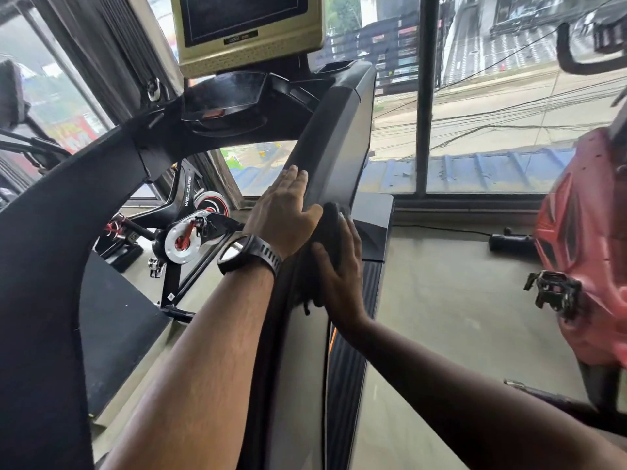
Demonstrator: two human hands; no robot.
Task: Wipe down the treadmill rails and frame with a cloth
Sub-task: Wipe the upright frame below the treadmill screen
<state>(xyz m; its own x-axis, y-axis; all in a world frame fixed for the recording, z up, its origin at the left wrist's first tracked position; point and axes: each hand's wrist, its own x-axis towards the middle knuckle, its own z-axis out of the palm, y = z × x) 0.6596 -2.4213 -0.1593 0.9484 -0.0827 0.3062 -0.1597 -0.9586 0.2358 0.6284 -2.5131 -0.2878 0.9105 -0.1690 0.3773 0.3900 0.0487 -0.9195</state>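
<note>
Head view: right hand [339, 266] presses dark cloth [330, 232], half hidden, onto rail [322, 147]; left hand [285, 215] flat.

Left grip [283, 212]: flat on the treadmill rail [322, 144], just left of the right grip [339, 266].
Cloth [330, 232]: under the right grip, on the rail.
Console screen [247, 28]: beyond both grips.
Spin bike [190, 232]: left of them.
</note>
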